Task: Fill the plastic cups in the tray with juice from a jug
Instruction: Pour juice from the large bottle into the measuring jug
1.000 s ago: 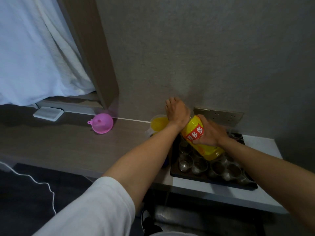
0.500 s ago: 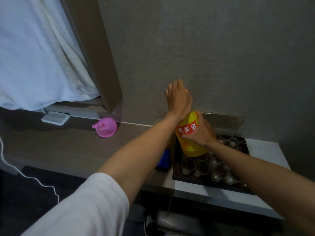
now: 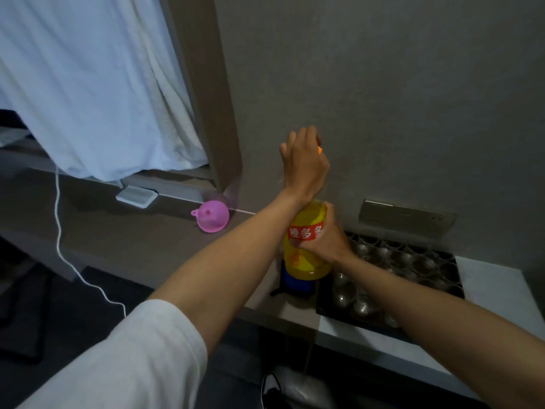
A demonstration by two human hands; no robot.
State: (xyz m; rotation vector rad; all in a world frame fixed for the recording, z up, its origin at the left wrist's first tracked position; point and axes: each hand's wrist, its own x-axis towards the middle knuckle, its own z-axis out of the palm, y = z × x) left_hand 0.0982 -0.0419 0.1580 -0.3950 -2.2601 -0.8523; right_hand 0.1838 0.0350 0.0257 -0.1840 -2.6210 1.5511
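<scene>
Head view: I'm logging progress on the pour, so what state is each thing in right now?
juice bottle: upright, held above the counter, part full.
orange cap: mostly hidden in the left hand; on or off cannot be told.
left hand: curled round the cap.
right hand: grips the bottle at its label.
plastic cups: upright in the tray, no juice visible.
pink funnel: lying unused on the counter.

Clear glossy plastic cups (image 3: 392,261); glossy plastic bottle (image 3: 306,255); matt pink plastic funnel (image 3: 213,216); white cloth curtain (image 3: 88,84); rough wall (image 3: 383,84).
</scene>
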